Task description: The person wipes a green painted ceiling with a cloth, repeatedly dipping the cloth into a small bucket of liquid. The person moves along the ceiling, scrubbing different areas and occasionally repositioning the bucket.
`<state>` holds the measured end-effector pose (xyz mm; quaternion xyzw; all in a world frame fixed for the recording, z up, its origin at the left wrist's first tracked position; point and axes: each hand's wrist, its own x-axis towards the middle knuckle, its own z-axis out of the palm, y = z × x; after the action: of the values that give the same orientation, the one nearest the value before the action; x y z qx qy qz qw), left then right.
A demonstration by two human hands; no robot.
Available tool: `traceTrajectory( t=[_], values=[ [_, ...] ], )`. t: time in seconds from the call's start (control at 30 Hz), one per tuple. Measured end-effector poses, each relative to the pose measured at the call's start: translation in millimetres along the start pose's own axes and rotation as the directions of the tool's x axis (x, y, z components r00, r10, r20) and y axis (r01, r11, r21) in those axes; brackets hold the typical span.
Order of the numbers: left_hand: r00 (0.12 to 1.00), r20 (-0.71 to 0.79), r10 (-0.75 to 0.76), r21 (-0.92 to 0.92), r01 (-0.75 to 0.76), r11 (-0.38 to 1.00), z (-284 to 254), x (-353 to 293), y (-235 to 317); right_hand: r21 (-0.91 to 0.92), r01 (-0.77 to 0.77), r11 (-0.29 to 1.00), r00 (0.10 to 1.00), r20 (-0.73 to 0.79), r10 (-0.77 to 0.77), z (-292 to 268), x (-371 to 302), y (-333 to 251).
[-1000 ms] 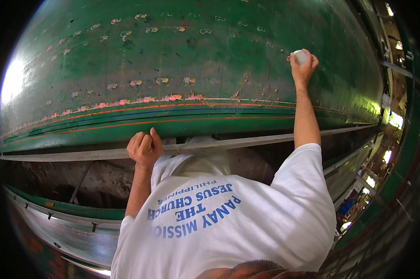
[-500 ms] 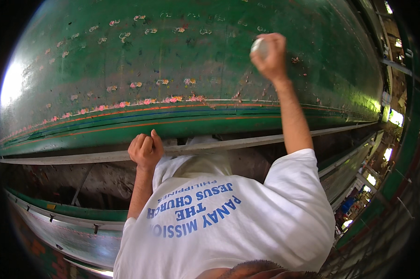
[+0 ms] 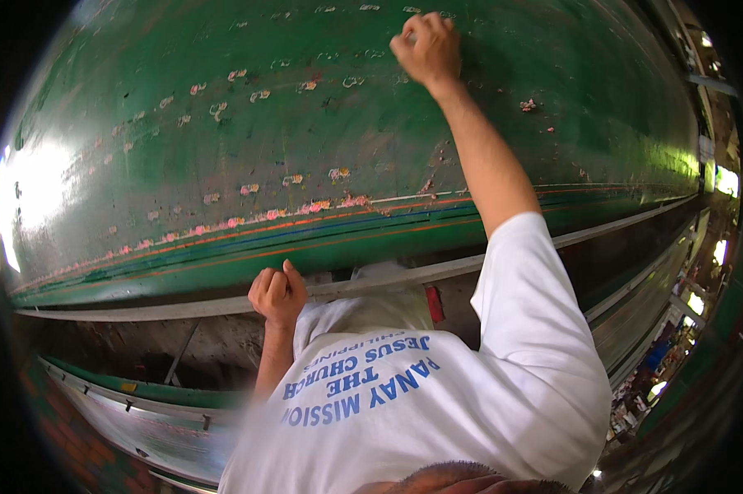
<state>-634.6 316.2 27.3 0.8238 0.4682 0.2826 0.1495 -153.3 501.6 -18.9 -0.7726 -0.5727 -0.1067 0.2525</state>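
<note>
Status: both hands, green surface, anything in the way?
Right hand out at green surface, grip unclear. Left hand fisted beside grey rail. Pinkish crumb clump on surface, right of right hand.

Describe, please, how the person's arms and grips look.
The left grip and right grip are bare, without gloves. No watch shows on either forearm. The white shirt, with blue lettering, has a short right sleeve; the left sleeve is blurred.
</note>
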Motion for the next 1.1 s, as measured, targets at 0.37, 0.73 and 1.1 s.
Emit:
traceTrajectory(
  t=[0.37,0.73,1.1],
  values=[
    [0.999,0.028,0.032,-0.032,-0.031,0.999,4,8,1,-0.12,-0.037,0.992,0.981,-0.192,0.013,5,35,101],
    [0.999,-0.024,-0.026,0.003,0.026,1.0,3,5,5,-0.026,0.064,0.998,0.992,-0.107,-0.067,-22,0,84],
    [0.922,-0.215,-0.323,0.08,0.346,0.935,12,-6,15,0.265,0.26,0.929,0.964,-0.021,-0.263,-27,-36,-3]
  ],
)
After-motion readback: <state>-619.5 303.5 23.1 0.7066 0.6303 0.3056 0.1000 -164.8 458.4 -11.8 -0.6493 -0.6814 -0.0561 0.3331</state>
